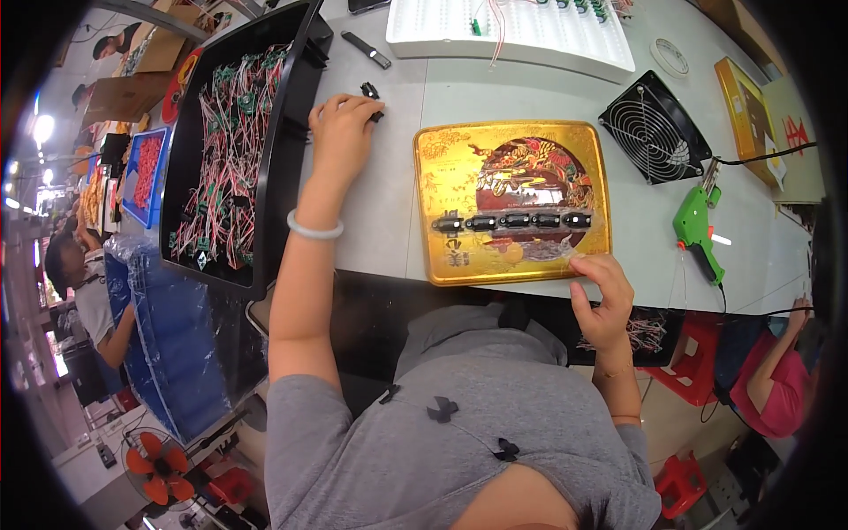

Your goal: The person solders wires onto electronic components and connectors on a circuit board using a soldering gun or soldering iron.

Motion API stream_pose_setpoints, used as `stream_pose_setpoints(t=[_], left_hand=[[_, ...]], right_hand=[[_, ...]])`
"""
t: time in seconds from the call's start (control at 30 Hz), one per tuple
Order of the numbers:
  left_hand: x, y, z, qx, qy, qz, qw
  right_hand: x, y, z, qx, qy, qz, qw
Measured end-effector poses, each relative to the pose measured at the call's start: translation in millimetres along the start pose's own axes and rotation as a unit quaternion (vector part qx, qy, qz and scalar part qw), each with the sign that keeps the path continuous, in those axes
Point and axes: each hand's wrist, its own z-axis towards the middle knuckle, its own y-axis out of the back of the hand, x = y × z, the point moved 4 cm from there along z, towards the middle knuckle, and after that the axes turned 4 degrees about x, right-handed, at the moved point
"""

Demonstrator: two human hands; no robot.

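Pale counter [384, 212], head view. Gold tin [450, 177], one o'clock: five black parts [518, 221] rowed, long axis nine-to-three; facing unclear. Five appear placed; loose black piece [369, 89], eleven o'clock, seemingly left. Left hand [341, 128] beside it, curled, grip unclear; right hand [607, 300], three o'clock, loosely spread at tin's edge.

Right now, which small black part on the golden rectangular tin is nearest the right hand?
The rightmost small black part, ending the row; the others sit farther left.
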Motion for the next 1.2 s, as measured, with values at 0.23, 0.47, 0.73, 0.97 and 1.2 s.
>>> stream_pose_setpoints(t=[0.23,0.47,0.73,0.97,1.2], left_hand=[[-38.1,29.7,-5.5,-0.028,-0.005,-0.253,0.967],[-126.5,56.7,-92.8,0.135,-0.021,-0.3,0.944],[-129.0,39.5,-106.6,0.135,-0.005,-0.253,0.958],[-135.8,42.5,-108.1,0.171,0.01,-0.178,0.969],[-55.4,56.7,-64.5,-0.066,0.076,-0.175,0.979]], right_hand=[[4.0,2.1,-8.3,-0.001,-0.017,-0.004,1.0],[-33.2,2.4,-20.4,-0.053,-0.019,-0.003,0.998],[-48.6,0.4,-21.1,-0.127,-0.078,0.074,0.986],[-48.7,0.6,-19.5,-0.118,-0.091,0.069,0.986],[-52.3,3.7,-22.7,-0.123,-0.105,0.072,0.984]])
